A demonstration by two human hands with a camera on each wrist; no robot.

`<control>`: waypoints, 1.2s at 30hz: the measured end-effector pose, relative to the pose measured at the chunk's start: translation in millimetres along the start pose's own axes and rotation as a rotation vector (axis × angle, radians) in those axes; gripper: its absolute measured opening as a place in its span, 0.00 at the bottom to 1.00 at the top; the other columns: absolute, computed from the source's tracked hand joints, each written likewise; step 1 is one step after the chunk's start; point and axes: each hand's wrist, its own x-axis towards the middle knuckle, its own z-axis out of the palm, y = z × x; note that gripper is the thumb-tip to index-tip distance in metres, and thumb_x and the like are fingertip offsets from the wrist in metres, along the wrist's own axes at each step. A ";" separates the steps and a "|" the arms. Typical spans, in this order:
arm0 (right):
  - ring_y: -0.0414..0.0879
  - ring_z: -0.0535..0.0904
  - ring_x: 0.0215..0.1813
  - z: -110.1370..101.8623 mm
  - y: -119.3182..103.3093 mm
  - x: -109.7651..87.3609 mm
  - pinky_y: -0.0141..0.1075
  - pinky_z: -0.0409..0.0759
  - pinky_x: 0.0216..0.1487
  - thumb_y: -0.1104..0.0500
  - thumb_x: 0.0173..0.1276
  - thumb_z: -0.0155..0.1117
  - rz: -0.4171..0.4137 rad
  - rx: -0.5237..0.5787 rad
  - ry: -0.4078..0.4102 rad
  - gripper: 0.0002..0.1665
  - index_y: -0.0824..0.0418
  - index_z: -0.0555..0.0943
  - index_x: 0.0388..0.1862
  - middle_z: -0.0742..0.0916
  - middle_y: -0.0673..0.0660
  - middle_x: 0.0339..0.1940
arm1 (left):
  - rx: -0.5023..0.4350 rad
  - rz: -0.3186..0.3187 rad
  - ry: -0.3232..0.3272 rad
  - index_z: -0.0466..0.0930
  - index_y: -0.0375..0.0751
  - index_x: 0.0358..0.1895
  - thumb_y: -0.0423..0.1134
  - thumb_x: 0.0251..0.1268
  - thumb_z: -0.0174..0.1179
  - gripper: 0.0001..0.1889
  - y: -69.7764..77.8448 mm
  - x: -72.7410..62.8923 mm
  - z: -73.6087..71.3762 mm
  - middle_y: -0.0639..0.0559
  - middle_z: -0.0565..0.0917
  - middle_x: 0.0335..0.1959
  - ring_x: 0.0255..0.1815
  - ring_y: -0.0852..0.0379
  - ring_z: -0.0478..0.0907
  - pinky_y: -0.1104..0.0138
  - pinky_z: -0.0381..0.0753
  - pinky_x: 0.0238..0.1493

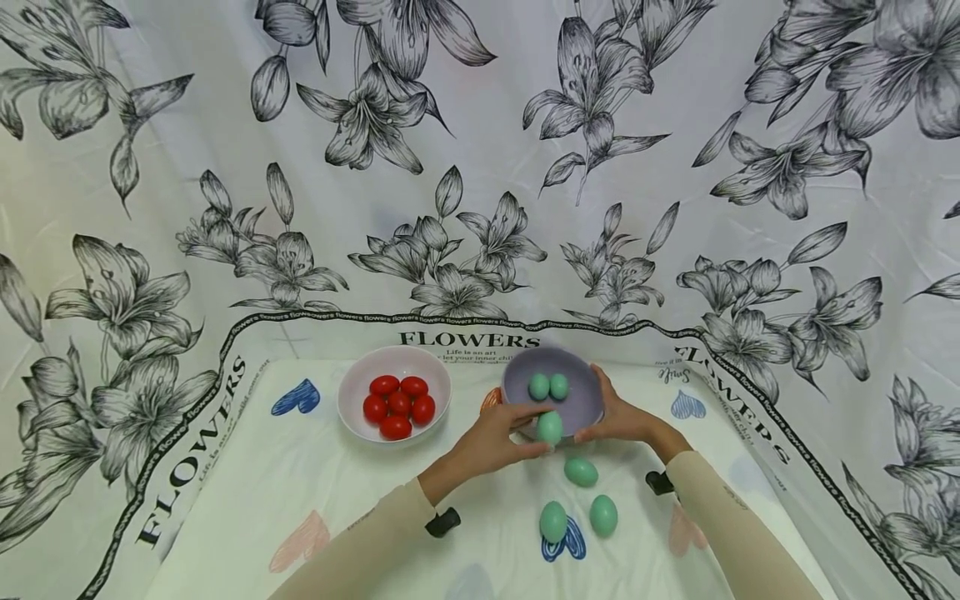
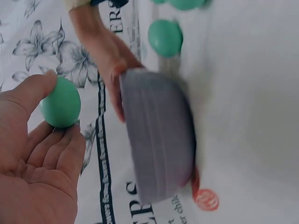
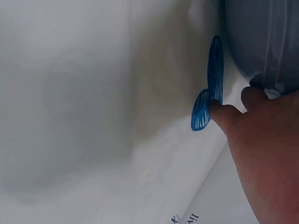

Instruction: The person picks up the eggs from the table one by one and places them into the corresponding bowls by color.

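My left hand (image 1: 492,437) pinches a green egg (image 2: 61,102) between thumb and fingertips. In the head view this egg overlaps the near rim of a purple bowl (image 1: 583,400); in the left wrist view it is apart from the bowl's wall. Two more green eggs (image 1: 558,386) lie side by side inside the bowl. At the bowl's right side, my right hand (image 1: 621,417) holds it by the rim and outer wall. In the right wrist view, fingers (image 3: 256,97) show right at the lower wall. Nearest to the bowl on the cloth lies another green egg (image 1: 581,472).
Closer to me on the white cloth (image 1: 397,517) are two green eggs, one at left (image 1: 553,522) and another at right (image 1: 603,516). Left of the purple bowl stands a pink bowl (image 1: 352,400) with several red eggs (image 1: 399,403). A flower-printed curtain (image 1: 315,183) rises behind.
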 end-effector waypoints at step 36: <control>0.72 0.47 0.85 1.9 -3.1 -1.4 0.69 0.56 0.80 0.44 0.51 0.89 0.025 -0.004 -0.009 0.92 0.55 0.23 0.86 0.40 0.71 0.87 | 0.936 -0.204 -0.059 0.86 0.45 0.41 0.33 0.67 0.71 0.05 -39.5 98.5 -4.0 0.53 0.88 0.40 0.41 0.54 0.85 0.62 0.88 0.45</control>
